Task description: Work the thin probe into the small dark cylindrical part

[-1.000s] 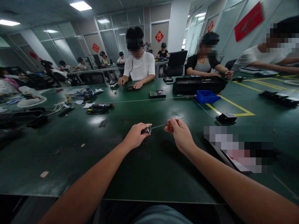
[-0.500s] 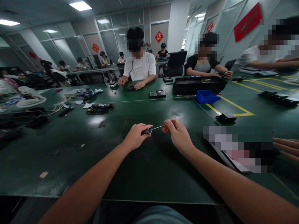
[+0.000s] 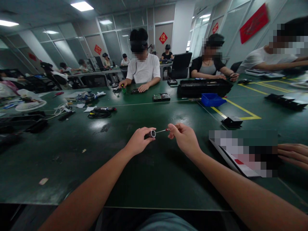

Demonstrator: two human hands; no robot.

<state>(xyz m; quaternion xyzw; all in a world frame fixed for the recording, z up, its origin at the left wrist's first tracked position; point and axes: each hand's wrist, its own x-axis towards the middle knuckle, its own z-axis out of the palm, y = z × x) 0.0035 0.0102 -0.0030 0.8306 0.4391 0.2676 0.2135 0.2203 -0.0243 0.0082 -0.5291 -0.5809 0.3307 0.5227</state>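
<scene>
Between the fingers and thumb of my left hand (image 3: 137, 141) is a short dark cylinder (image 3: 152, 134), its round, silver-rimmed open end facing right. What kind of thing it is, I cannot tell. My right hand (image 3: 183, 138) pinches a thin screwdriver (image 3: 161, 131) with a reddish handle. Its slim metal shaft points left, and the tip is at or very near the cylinder's rim; whether it touches I cannot make out. Both hands are over the green tabletop (image 3: 154, 179), and most of the handle is hidden by my fingers.
Right of my arm lies a pale flat object (image 3: 231, 158), partly blurred, beside another person's hand (image 3: 292, 155). Farther off are a blue bin (image 3: 213, 99), a long black casing (image 3: 204, 88), a circuit-board unit (image 3: 161, 97) and coiled black cable (image 3: 101, 112). Co-workers sit across the table.
My hands keep nearly the same pose, and a bit more of the screwdriver's red handle shows. Across the table, a person's hand now holds a yellow-and-black tool. The hand at right has shifted slightly left.
</scene>
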